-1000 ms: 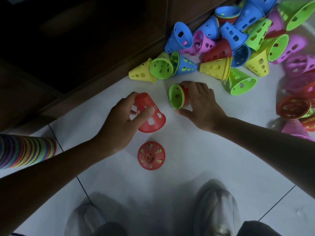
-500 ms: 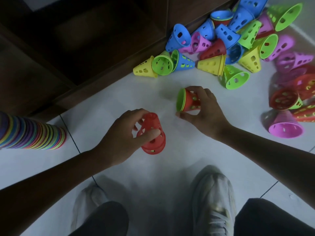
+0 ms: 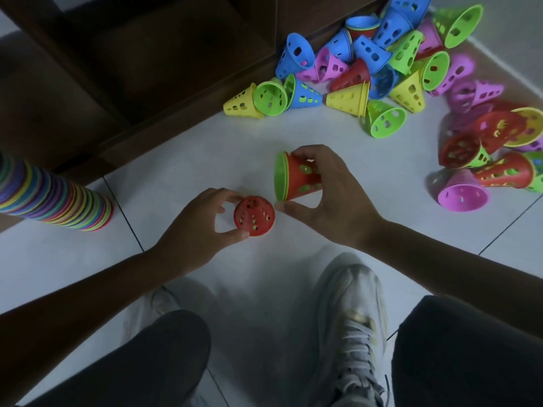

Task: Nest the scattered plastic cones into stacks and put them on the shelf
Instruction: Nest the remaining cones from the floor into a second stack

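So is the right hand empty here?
No, the right hand holds a red cone on its side, with a green rim showing at its wide end.

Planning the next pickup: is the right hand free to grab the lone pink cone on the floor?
Probably not yet: the right hand already holds a red-and-green nested pair. The pink cone lies unobstructed.

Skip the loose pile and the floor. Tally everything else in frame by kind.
Hands: 2, left hand, right hand
Held cone bundles: 2, red cone, red-over-green cones
Tall nested stack: 1
Shoes: 2, left shoe, right shoe
Wooden shelf unit: 1
Total: 8
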A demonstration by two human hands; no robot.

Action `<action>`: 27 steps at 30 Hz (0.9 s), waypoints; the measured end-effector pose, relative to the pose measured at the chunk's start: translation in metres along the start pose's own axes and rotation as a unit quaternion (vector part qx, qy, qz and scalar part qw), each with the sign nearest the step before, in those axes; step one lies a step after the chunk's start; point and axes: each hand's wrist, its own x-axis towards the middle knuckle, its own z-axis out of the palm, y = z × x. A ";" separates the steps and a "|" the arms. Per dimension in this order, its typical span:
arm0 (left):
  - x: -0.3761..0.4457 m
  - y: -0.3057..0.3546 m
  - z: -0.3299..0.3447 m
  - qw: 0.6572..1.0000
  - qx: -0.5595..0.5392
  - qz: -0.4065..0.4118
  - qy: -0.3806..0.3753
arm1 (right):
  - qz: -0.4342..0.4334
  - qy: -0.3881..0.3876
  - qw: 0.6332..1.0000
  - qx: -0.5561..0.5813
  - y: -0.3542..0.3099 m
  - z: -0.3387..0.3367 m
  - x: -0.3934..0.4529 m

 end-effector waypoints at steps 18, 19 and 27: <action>-0.028 -0.010 -0.041 0.999 0.015 -0.037 0.007 | -0.079 -0.125 0.975 -0.164 -0.038 0.034 0.012; -0.029 -0.010 -0.044 0.999 0.019 -0.034 0.009 | -0.080 -0.127 0.974 -0.170 -0.039 0.037 0.011; -0.029 -0.001 -0.039 0.999 0.013 -0.028 0.020 | -0.061 -0.118 0.967 -0.217 -0.027 0.038 0.006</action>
